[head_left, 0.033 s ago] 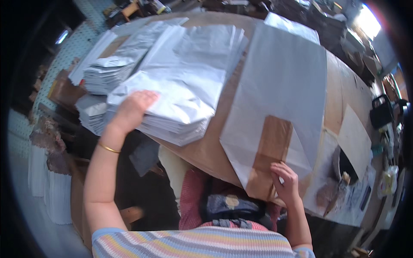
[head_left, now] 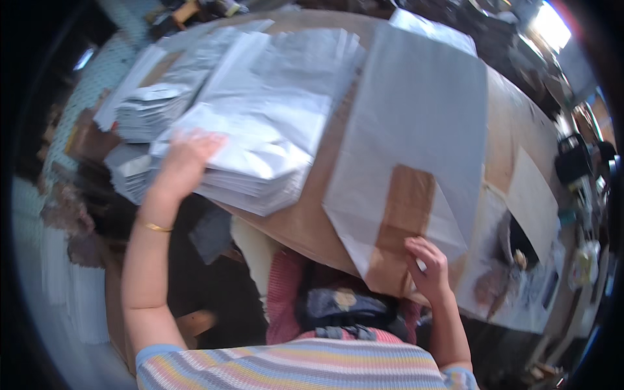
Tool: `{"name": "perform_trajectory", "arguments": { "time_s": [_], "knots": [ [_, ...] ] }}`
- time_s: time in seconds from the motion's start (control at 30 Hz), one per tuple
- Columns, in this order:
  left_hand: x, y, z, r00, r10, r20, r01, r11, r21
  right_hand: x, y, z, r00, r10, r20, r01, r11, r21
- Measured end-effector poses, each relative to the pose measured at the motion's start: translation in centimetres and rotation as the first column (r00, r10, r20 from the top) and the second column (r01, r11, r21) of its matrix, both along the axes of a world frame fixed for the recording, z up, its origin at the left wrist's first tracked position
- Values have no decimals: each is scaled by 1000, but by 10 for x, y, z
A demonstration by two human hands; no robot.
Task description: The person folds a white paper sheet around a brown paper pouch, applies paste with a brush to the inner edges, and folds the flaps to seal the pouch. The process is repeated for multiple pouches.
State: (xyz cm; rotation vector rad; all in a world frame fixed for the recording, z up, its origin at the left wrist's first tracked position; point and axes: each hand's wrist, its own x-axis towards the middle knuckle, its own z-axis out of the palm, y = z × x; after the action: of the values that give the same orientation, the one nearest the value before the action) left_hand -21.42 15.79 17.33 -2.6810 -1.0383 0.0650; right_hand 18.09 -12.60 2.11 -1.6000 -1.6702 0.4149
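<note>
White paper (head_left: 266, 117) lies stacked left of the frame's centre, the person's left hand (head_left: 192, 157) flat on it. At lower right, the right hand (head_left: 427, 263) curls narrowly by a brown strip (head_left: 402, 218) on a white sheet (head_left: 419, 104); whether it pinches anything is unclear.

A glaring white, squarish opening (head_left: 551, 27) lights the upper right, a pale blue-green dotted panel (head_left: 104, 71) runs left of the broad tan-brown table (head_left: 316, 227), and dark shadow (head_left: 224, 292) lies below the table's near left edge.
</note>
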Motion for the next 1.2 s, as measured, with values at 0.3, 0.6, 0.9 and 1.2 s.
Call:
{"name": "perform_trajectory", "arguments": {
  "time_s": [0.3, 0.6, 0.9, 1.2],
  "knots": [
    [196, -94, -132, 922, -75, 379, 187, 945, -268, 91, 25, -6, 912, -288, 291, 334, 935, -122],
    [236, -17, -139, 971, 223, 86, -50, 543, -838, 119, 77, 19, 975, -12, 221, 142, 801, -582],
    [234, -84, -140, 925, -193, -326, 154, 978, -143, 98, 44, 16, 553, 253, 794, -7, 954, -299],
    [211, -133, -176, 979, -158, 128, 202, 830, -520, 26, 29, -16, 912, 148, 383, -36, 958, -285]
  ]
}}
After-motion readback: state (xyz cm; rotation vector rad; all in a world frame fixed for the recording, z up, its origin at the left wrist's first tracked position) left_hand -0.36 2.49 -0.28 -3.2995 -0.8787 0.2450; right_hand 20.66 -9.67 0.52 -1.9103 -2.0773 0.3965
